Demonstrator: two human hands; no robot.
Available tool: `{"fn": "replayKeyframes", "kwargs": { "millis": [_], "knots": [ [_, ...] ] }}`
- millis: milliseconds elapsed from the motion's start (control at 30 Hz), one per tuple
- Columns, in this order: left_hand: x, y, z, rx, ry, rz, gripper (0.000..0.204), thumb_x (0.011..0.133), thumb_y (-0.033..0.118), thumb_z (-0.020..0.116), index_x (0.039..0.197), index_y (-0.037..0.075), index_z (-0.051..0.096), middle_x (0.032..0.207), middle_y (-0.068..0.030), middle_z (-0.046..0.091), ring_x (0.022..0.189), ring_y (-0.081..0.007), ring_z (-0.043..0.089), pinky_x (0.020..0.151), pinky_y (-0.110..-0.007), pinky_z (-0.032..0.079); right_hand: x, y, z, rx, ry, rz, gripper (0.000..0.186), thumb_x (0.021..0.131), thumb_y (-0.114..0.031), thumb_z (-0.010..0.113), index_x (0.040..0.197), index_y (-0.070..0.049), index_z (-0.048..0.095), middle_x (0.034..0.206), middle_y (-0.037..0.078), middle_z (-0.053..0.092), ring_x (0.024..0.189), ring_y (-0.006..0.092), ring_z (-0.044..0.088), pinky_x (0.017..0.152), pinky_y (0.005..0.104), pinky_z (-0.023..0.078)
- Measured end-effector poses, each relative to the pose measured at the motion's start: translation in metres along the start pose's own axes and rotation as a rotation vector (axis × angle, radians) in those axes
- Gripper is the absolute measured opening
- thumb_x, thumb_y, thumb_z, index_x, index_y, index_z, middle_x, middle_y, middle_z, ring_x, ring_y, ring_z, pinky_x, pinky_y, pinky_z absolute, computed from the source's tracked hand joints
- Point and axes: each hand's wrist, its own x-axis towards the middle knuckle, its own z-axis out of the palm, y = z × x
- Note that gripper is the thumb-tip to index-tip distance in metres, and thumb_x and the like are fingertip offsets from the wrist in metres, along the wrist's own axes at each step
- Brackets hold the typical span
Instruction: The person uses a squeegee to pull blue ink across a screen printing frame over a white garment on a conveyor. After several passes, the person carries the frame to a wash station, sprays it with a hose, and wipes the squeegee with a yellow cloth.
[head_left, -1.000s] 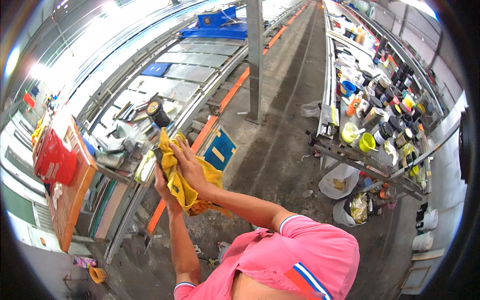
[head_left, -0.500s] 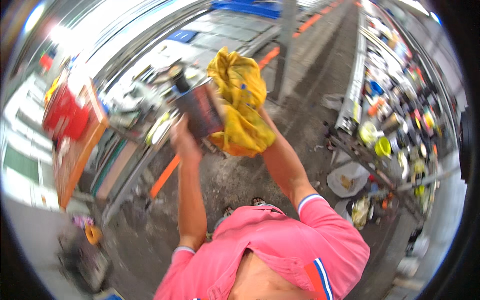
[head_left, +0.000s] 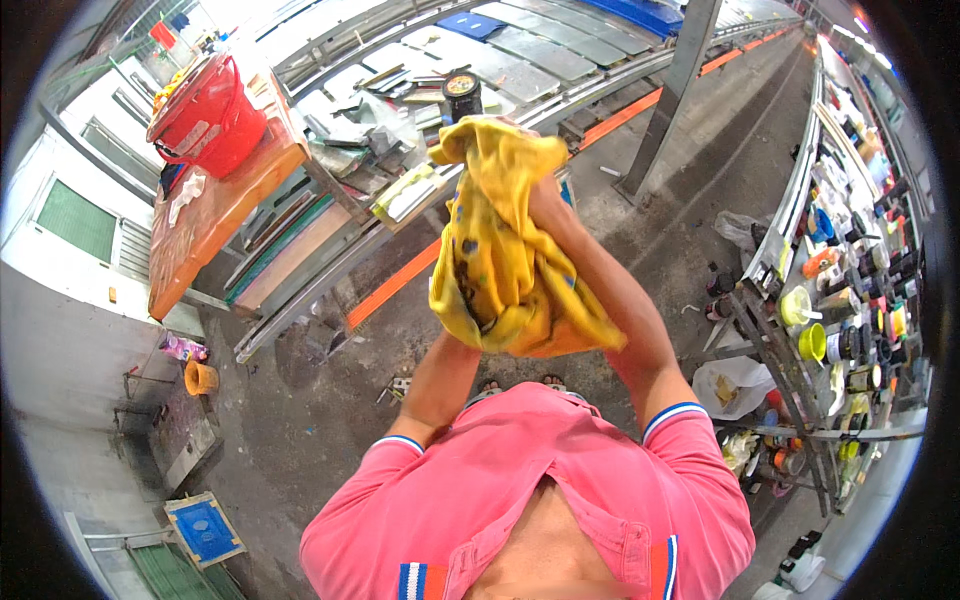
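Note:
A crumpled yellow cloth (head_left: 500,250) with dark stains hangs in front of my body, its folds spread over both hands. My right hand (head_left: 543,198) is closed on its upper right part; the fingers are mostly covered. Behind the cloth, my left hand is out of sight, and only the left forearm (head_left: 445,375) shows below it. A small blue edge shows beside my right wrist, too little to name. The dark box-like container seen earlier is hidden.
A red bucket (head_left: 215,120) stands on an orange-brown tabletop (head_left: 225,225) at left. Ahead, a dark round jar (head_left: 462,95) sits on a cluttered bench. Along the right runs a rack of paint pots, including a lime-green cup (head_left: 812,342). A white bag (head_left: 733,388) lies below.
The yellow cloth has come across in front of the dark container and my left hand, hiding both. My left forearm has moved right, under the cloth. The whole view has shifted.

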Motion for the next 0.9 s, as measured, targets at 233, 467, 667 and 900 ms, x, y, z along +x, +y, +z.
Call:
{"fn": "replayKeyframes", "kwargs": {
  "millis": [233, 467, 667, 900],
  "knots": [
    [-0.013, 0.005, -0.033, -0.174, -0.115, 0.029, 0.031, 0.099, 0.024, 0.05, 0.126, 0.007, 0.052, 0.126, -0.0097, 0.057, 0.119, -0.0214, 0.052, 0.106, -0.038, 0.039, -0.113, 0.014, 0.017, 0.282, 0.013, 0.378, 0.041, 0.091, -0.02, 0.065, 0.126, -0.003, 0.053, 0.126, 0.011, 0.053, 0.114, 0.0227, 0.053, 0.098, 0.0348, 0.042],
    [0.056, -0.012, -0.061, -0.867, -0.462, -0.024, 0.019, 0.093, 0.027, 0.051, 0.082, 0.011, 0.048, 0.078, -0.0048, 0.049, 0.088, -0.0219, 0.047, 0.09, -0.036, 0.039, -0.105, 0.03, -0.037, 0.737, 0.164, 0.607, 0.049, 0.085, -0.016, 0.065, 0.13, -0.001, 0.051, 0.131, 0.016, 0.05, 0.12, 0.0293, 0.05, 0.104, 0.0367, 0.037],
    [0.053, -0.021, -0.079, -0.291, 0.06, -0.007, 0.024, 0.092, 0.032, 0.056, 0.092, 0.008, 0.053, 0.09, -0.0085, 0.055, 0.093, -0.0239, 0.052, 0.091, -0.04, 0.045, -0.112, -0.039, 0.045, -0.13, 0.155, 0.393, 0.051, 0.087, -0.011, 0.06, 0.136, -0.004, 0.047, 0.135, 0.019, 0.045, 0.126, 0.0339, 0.046, 0.104, 0.0375, 0.038],
    [0.046, -0.015, -0.086, -0.491, -0.341, -0.217, 0.026, 0.097, 0.031, 0.046, 0.091, 0.007, 0.055, 0.071, -0.0028, 0.052, 0.062, -0.0193, 0.052, 0.063, -0.033, 0.05, -0.098, -0.073, -0.016, 0.088, 0.077, 0.559, 0.046, 0.087, 0.001, 0.059, 0.132, -0.002, 0.053, 0.127, 0.021, 0.058, 0.118, 0.0371, 0.057, 0.102, 0.0409, 0.044]
  ]
}}
